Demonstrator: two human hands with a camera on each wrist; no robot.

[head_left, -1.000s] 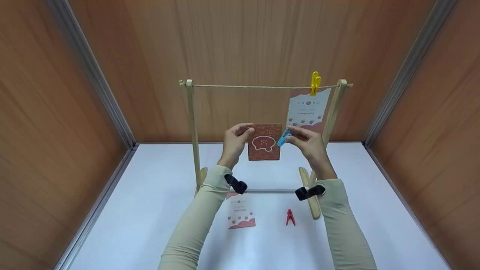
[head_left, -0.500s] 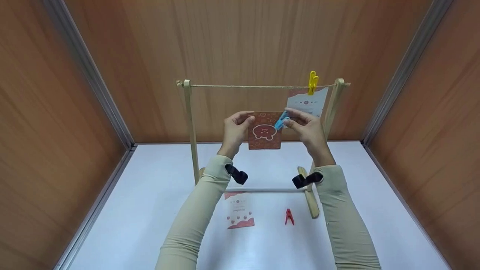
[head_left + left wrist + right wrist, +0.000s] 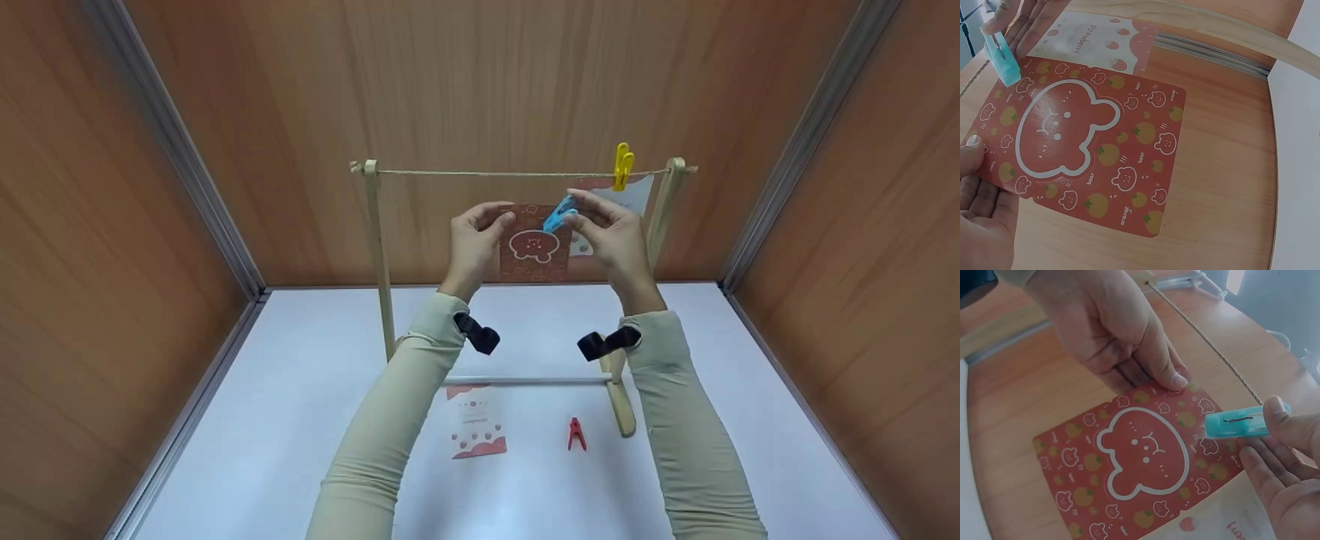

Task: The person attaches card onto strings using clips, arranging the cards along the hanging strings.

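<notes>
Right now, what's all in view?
Bear card: 1, red, left hand
Held clothespin: 1, blue, right hand
Upper clothespin: 1, yellow, on string
Loose clothespin: 1, red, on table
Strawberry cards: 2, white-pink, on string and table
String: 1, tan, atop stand
Stand: 1, pale, on table
Crossbar: 1, white, stand's base
Table: 1, white, below
Walls: 3, brown, around table
Metal strips: 4, grey, wall edges
Sleeves: 2, beige, forearms
Cameras: 2, black, wrists
Hands: 2, bare, above table
</notes>
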